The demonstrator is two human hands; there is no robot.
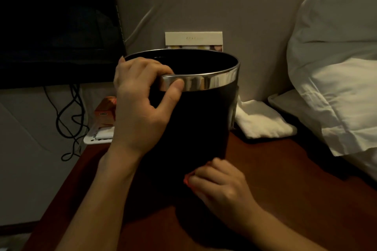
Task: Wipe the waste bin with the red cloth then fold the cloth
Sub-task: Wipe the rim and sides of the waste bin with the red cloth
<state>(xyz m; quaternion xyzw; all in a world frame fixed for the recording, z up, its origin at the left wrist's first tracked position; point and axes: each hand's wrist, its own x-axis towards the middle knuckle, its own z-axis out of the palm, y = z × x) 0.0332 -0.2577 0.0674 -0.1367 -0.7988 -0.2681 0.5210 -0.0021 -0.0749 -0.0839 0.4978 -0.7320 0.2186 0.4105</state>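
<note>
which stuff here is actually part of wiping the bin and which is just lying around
Part of the job:
- waste bin, black with a silver rim, standing on the wooden table
- red cloth, mostly hidden under the right hand low on the bin's side
- left hand, gripping the rim

Just lying about:
- folded white towel
- pillow
- card against the wall
- black cables
- orange box

White pillows (336,67) right, folded towel (263,120) beside them (cables (69,120) dangle left).
</note>
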